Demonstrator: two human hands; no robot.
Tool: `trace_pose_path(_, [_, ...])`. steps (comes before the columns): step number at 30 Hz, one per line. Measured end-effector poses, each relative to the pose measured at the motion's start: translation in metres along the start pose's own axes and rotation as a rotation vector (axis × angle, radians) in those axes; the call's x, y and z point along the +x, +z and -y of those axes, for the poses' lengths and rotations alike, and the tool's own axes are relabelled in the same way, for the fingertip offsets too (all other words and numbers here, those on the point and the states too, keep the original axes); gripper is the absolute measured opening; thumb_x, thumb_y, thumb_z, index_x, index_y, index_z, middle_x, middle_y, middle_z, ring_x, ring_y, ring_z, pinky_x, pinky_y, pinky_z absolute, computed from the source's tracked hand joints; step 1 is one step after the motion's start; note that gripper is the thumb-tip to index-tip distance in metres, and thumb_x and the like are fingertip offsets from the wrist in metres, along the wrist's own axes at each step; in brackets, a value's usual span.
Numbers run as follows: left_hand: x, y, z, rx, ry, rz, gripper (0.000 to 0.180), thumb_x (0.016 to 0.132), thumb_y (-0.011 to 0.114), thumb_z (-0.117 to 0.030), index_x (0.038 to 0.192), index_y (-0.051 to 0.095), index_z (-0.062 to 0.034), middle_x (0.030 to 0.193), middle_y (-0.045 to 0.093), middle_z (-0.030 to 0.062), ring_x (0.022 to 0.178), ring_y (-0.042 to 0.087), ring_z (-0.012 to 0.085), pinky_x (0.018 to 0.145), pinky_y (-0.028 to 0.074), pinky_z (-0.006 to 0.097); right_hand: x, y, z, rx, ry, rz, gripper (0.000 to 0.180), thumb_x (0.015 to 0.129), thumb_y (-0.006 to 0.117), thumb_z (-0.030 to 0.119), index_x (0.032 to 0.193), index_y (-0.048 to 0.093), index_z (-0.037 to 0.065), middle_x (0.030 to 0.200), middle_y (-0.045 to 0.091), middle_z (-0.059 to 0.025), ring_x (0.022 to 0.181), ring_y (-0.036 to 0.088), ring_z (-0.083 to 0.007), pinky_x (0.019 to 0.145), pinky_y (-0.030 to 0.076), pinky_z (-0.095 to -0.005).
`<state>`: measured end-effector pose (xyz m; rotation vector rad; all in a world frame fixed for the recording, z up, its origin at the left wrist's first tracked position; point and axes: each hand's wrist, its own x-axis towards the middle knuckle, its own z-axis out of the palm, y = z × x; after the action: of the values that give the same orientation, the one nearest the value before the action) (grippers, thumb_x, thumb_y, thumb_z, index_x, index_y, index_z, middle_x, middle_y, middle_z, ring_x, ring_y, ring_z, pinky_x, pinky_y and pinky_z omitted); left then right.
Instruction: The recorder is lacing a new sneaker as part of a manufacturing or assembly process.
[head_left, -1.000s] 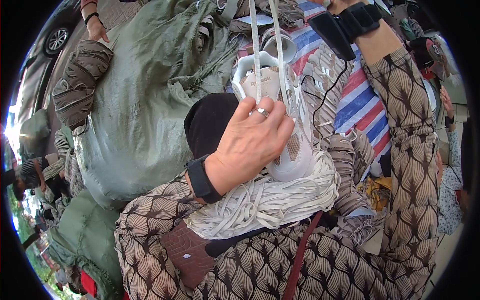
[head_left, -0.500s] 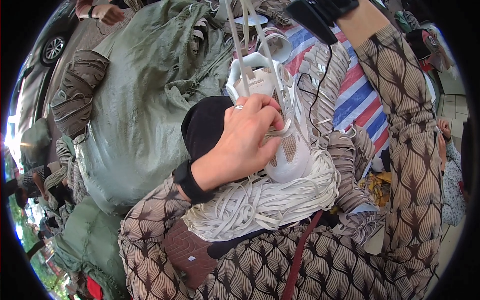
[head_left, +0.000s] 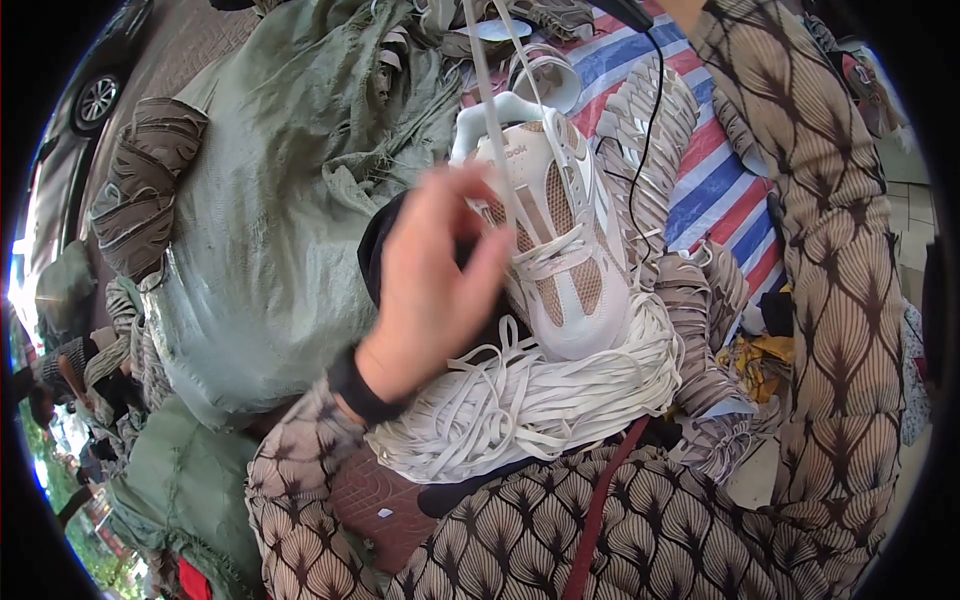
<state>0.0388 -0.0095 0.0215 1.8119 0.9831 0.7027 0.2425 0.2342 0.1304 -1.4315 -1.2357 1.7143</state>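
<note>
A white and beige sneaker (head_left: 572, 335) lies toe toward me on a heap of loose white shoelaces (head_left: 480, 430). White lace crosses its lower eyelets, and long lace ends (head_left: 483, 70) stretch up past the top edge of the view. Beside the shoe's left eyelet row is my left hand (head_left: 435, 265), wearing a black wristband. Thumb and fingers curve toward the lace, but motion smears them, so any grip is unclear. My right forearm (head_left: 830, 230), in a patterned sleeve, reaches up along the right side; the hand itself is beyond the top edge.
Stacks of grey-brown shoe uppers (head_left: 650, 120) lie on a striped sheet (head_left: 715, 205). A big grey-green sack (head_left: 270, 220) fills the left, with a bundle of uppers (head_left: 140, 190) beside it. A black cable (head_left: 632, 190) hangs near the sneaker. A parked car (head_left: 95, 105) stands far left.
My left hand has moved left off the middle of the sneaker, uncovering the crossed lace. My right arm has shifted up and right, taking its wrist mostly out of view.
</note>
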Motion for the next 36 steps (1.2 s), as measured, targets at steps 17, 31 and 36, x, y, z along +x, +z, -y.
trace_pose_path(17, [0.052, -0.065, 0.010, 0.681, 0.450, -0.336, 0.037, 0.095, 0.056, -0.023, 0.065, 0.050, -0.0025, 0.058, 0.051, 0.0151, 0.058, 0.052, 0.0339, 0.063, 0.044, 0.042, -0.145, 0.052, -0.088, -0.602, -0.114, 0.497, 0.028, 0.098, 0.049, 0.018, 0.104, 0.066, -0.004, 0.090, 0.070, -0.0104, 0.062, 0.067, -0.0117, 0.052, 0.055, -0.0225])
trace_pose_path(31, [0.037, -0.110, -0.013, 0.521, -0.134, 0.400, 0.043, 0.095, 0.056, -0.034, 0.071, 0.058, 0.0023, 0.055, 0.050, 0.0118, 0.050, 0.052, 0.0228, 0.050, 0.040, 0.038, -0.135, 0.048, -0.128, 0.232, -0.277, 0.328, 0.026, 0.097, 0.056, 0.030, 0.096, 0.066, 0.005, 0.071, 0.059, 0.0055, 0.048, 0.037, 0.0021, 0.042, 0.029, -0.0121])
trace_pose_path(36, [-0.038, -0.186, 0.059, 0.512, -0.504, 0.552, 0.030, 0.091, 0.054, -0.021, 0.074, 0.062, 0.0029, 0.058, 0.058, 0.0094, 0.055, 0.059, 0.0175, 0.054, 0.046, 0.033, -0.144, -0.092, -0.121, 0.896, -0.361, 0.077, 0.018, 0.096, 0.051, 0.013, 0.104, 0.064, 0.002, 0.080, 0.063, -0.0039, 0.054, 0.048, -0.0119, 0.052, 0.042, -0.0263])
